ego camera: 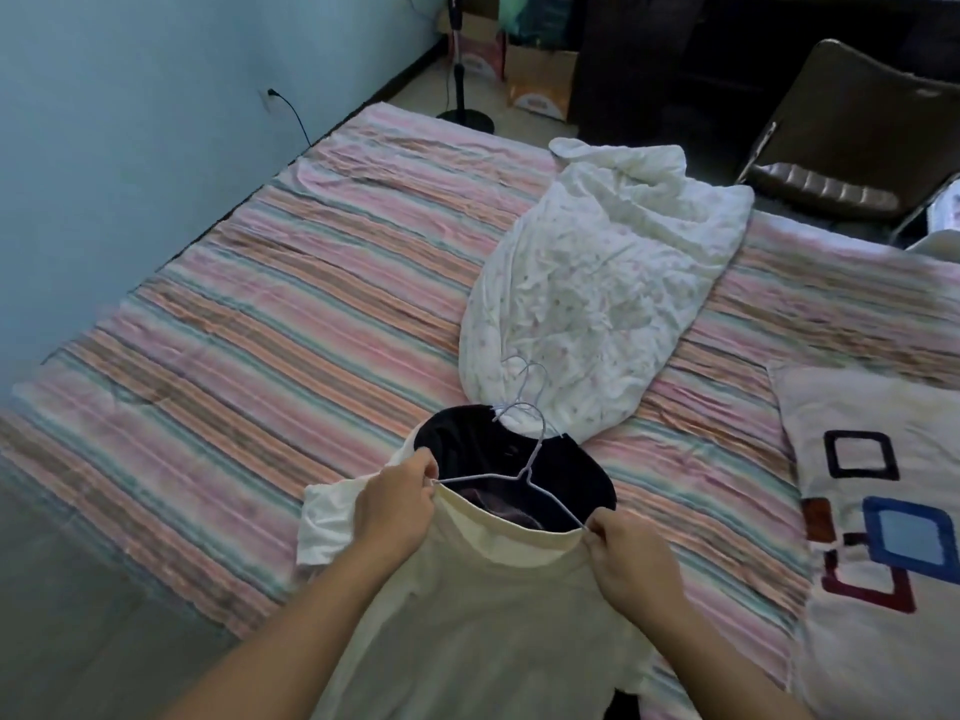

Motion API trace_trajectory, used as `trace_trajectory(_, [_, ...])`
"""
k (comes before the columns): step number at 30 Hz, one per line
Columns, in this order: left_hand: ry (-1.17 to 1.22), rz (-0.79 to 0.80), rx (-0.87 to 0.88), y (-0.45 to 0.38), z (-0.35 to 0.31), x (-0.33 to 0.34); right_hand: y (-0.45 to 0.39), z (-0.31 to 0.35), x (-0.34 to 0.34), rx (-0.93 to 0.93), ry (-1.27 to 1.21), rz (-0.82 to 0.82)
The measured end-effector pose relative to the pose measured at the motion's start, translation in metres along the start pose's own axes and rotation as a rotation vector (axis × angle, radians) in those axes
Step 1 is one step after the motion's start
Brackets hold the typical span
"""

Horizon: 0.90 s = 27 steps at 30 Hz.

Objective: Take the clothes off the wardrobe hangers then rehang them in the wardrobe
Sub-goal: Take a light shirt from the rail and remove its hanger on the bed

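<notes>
Low in the middle of the frame, a cream shirt (488,605) lies spread on the striped bedspread (249,314), its collar held wide. The left hand (395,504) pinches the collar edge together with one end of a thin white wire hanger (519,475); the right hand (631,556) pinches the opposite collar edge at the hanger's other end. A dark garment (550,475) lies beneath the hanger. Just above it, a rumpled white quilt (592,283) runs toward the upper right. A patterned pillow (883,537) sits at the right edge.
</notes>
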<state>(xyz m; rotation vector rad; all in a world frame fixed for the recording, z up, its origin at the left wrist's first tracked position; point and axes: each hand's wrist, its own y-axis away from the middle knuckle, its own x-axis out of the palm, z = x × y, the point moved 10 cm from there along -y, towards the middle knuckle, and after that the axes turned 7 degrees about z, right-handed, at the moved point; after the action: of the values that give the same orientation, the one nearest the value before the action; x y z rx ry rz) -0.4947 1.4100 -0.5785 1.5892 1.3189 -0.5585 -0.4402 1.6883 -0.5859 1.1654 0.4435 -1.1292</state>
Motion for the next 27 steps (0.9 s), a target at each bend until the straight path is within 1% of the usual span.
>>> trace_trajectory(5, [0.069,0.033,-0.009,-0.092,0.004,0.05,-0.088,-0.029,0.023,0.079,-0.01,-0.039])
trace_trajectory(8, [0.081,0.036,0.043,-0.134,0.007,0.08,-0.13,-0.05,0.045,0.156,-0.065,-0.029])
trace_trajectory(10, [0.069,0.054,0.085,-0.155,0.008,0.104,-0.153,-0.062,0.062,0.173,-0.121,-0.027])
trace_trajectory(16, [0.175,0.322,0.133,-0.186,0.026,0.197,-0.207,-0.112,0.116,0.311,-0.241,-0.059])
trace_trajectory(20, [-0.001,0.582,0.069,-0.184,0.05,0.249,-0.226,-0.123,0.149,0.304,-0.278,0.005])
trace_trajectory(21, [-0.045,0.607,0.064,-0.184,0.052,0.253,-0.227,-0.124,0.157,0.294,-0.302,0.023])
trace_trajectory(24, [-0.145,0.612,0.096,-0.183,0.05,0.254,-0.222,-0.126,0.171,0.275,-0.322,0.112])
trace_trajectory(27, [-0.156,0.597,0.095,-0.179,0.046,0.247,-0.209,-0.124,0.173,0.27,-0.356,0.185])
